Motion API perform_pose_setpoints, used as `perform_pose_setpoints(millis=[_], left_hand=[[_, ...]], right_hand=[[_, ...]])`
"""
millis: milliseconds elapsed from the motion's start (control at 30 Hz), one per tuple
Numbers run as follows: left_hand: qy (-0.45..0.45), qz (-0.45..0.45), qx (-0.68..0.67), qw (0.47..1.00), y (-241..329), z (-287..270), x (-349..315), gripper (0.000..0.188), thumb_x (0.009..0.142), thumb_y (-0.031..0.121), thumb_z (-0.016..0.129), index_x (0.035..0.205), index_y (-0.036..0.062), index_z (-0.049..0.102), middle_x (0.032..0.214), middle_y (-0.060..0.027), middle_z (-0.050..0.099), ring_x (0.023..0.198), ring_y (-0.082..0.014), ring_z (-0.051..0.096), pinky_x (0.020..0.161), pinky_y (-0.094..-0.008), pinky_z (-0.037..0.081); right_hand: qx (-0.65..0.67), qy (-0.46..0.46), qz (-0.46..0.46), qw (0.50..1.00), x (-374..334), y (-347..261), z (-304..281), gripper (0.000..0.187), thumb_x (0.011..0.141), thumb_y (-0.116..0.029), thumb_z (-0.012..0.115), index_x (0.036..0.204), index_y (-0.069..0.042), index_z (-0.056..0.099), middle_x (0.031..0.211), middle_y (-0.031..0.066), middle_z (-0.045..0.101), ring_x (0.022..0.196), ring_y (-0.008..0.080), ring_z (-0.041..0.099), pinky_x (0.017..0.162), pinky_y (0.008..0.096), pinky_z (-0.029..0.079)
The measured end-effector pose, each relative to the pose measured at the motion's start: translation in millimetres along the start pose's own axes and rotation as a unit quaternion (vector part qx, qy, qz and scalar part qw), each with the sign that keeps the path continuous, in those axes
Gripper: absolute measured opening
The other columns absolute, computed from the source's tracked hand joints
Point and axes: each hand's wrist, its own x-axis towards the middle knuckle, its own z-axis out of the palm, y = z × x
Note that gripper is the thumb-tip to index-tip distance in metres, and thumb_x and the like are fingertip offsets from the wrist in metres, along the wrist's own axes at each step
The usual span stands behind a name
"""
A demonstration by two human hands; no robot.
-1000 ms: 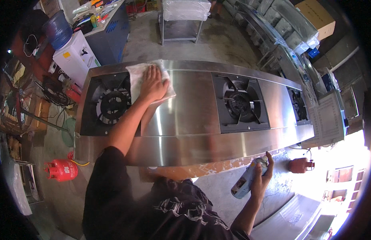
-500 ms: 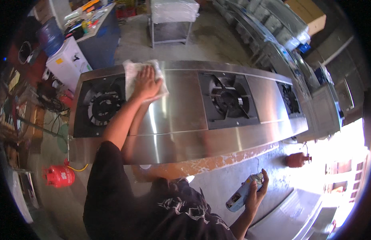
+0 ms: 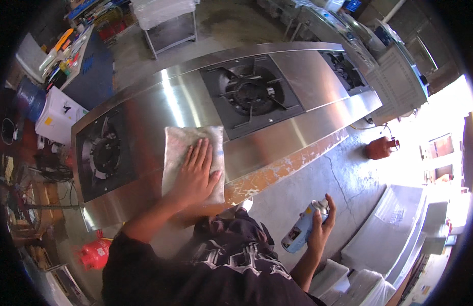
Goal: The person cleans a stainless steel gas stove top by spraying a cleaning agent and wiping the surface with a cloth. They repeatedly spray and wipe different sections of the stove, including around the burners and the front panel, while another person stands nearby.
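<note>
My left hand (image 3: 196,177) lies flat, fingers stretched out, on a pale folded cloth (image 3: 178,145). The cloth rests over the front of a long stainless steel gas stove (image 3: 154,113), between the left burner (image 3: 104,152) and the middle burner (image 3: 252,91). Off the stove's front edge, my right hand (image 3: 322,232) is wrapped round a light blue spray can (image 3: 299,230), which is held tilted with its nozzle up. My index finger is at the top of the can.
A third burner (image 3: 343,70) sits at the stove's right end. Red gas cylinders stand on the floor, one at the lower left (image 3: 95,253) and another at the right (image 3: 380,148). Plastic-wrapped equipment (image 3: 387,222) is at the lower right. A white water dispenser (image 3: 58,116) stands left.
My left hand and the cloth have moved from the stove's far edge toward its near edge. My right hand still holds the spray can. The whole view has turned and shifted.
</note>
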Motion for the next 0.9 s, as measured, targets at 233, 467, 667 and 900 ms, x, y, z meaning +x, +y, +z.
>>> perform_pose_setpoints(millis=[233, 467, 667, 900], left_hand=[[0.025, 0.165, -0.023, 0.986, 84, 70, 137, 0.077, 0.105, 0.045, 0.04, 0.154, -0.0133, 0.03, 0.163, -0.0334, 0.026, 0.155, -0.0443, 0.023, 0.128, -0.0511, 0.013], [-0.005, 0.206, 0.005, 0.979, 191, 117, 286, 0.078, 0.104, 0.045, 0.041, 0.157, -0.0099, 0.028, 0.167, -0.0277, 0.023, 0.157, -0.038, 0.018, 0.129, -0.0482, 0.011], [-0.029, 0.207, 0.027, 0.977, 203, 119, 303, 0.076, 0.105, 0.044, 0.041, 0.158, -0.0088, 0.026, 0.167, -0.0265, 0.023, 0.158, -0.0367, 0.016, 0.13, -0.0478, 0.01], [-0.079, 0.144, 0.043, 0.985, 151, 56, 184, 0.078, 0.106, 0.043, 0.043, 0.158, -0.0103, 0.022, 0.166, -0.0292, 0.023, 0.156, -0.0412, 0.02, 0.129, -0.0505, 0.012]], right_hand=[[-0.034, 0.001, -0.062, 0.998, 10, 4, -6, 0.059, 0.094, -0.024, 0.073, 0.146, -0.004, 0.052, 0.112, 0.0092, 0.066, 0.1, 0.0172, 0.062, 0.09, 0.0327, 0.05], [-0.025, 0.005, -0.074, 0.997, 29, 12, -43, 0.057, 0.094, -0.022, 0.074, 0.145, -0.004, 0.053, 0.112, 0.0098, 0.067, 0.102, 0.0176, 0.062, 0.09, 0.0331, 0.051], [-0.028, 0.023, -0.061, 0.997, 84, 21, -113, 0.057, 0.095, -0.02, 0.073, 0.146, -0.006, 0.052, 0.108, 0.0097, 0.069, 0.097, 0.018, 0.064, 0.086, 0.0336, 0.053], [-0.065, -0.005, -0.083, 0.994, 167, 28, -165, 0.059, 0.093, -0.017, 0.075, 0.146, -0.006, 0.052, 0.112, 0.0129, 0.07, 0.101, 0.0182, 0.066, 0.09, 0.0352, 0.053]])
